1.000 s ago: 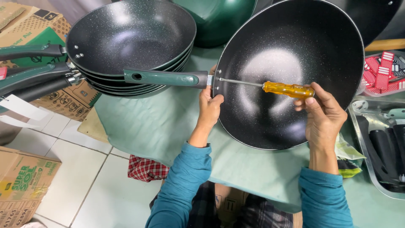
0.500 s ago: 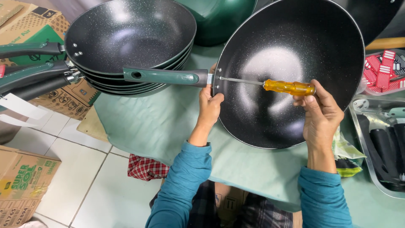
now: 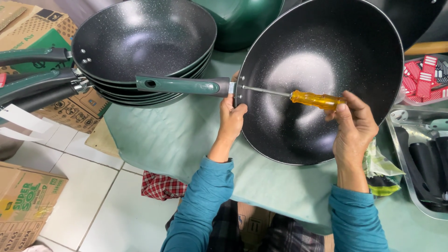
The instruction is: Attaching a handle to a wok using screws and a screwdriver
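A black speckled wok [image 3: 322, 60] leans tilted on the pale green table [image 3: 172, 135], its inside facing me. My left hand [image 3: 232, 117] grips the wok's rim at the left, where a dark green handle [image 3: 184, 85] joins it. My right hand [image 3: 354, 128] holds a screwdriver [image 3: 317, 99] with a yellow-orange grip. The metal shaft runs left across the wok's inside to the handle joint at the rim.
A stack of several black woks [image 3: 144, 42] with green handles sits at the left of the table. Cardboard boxes [image 3: 23, 205] stand on the tiled floor. A metal tray [image 3: 396, 128] with black parts is at right, a red-and-white box [image 3: 422, 79] behind it.
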